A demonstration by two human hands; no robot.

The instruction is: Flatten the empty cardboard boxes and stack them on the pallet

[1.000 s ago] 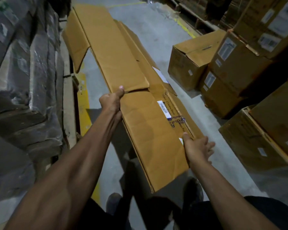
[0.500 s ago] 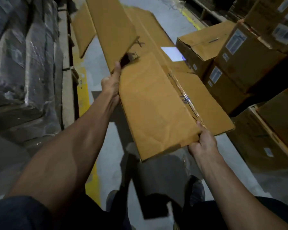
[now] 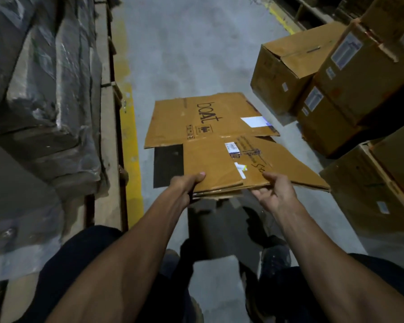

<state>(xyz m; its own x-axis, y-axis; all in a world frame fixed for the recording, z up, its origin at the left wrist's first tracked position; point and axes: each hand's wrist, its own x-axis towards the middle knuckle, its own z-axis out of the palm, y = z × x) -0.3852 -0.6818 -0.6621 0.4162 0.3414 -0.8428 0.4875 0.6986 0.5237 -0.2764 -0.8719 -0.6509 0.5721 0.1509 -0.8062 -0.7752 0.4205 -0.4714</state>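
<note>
Flattened box [image 3: 210, 145], folded over on itself, held out low over the grey floor [image 3: 191, 54] in front of the legs. Near edge clamped on the left by the left hand [image 3: 184, 186], thumb lying flat on top, other fingers curled underneath out of sight. Right hand [image 3: 274, 194] at the right of the same edge, thumb pressed on the top panel, fingers loosely curled below the cardboard; cannot tell how firmly those grip. "boAt" printed in black across the far panel, handling marks below it, a white label [image 3: 254, 121] near the far right corner. Another label [image 3: 231, 147] and handwriting on the nearer panel. Right flap [image 3: 296, 169] splayed out toward the stacked boxes [image 3: 350, 73], sealed and labelled, along the right side. Wrapped goods [image 3: 40, 89] in grey plastic piled on the left, beside a yellow line [image 3: 131, 141] painted on the floor. Dark trousers and shoes visible below the arms.
</note>
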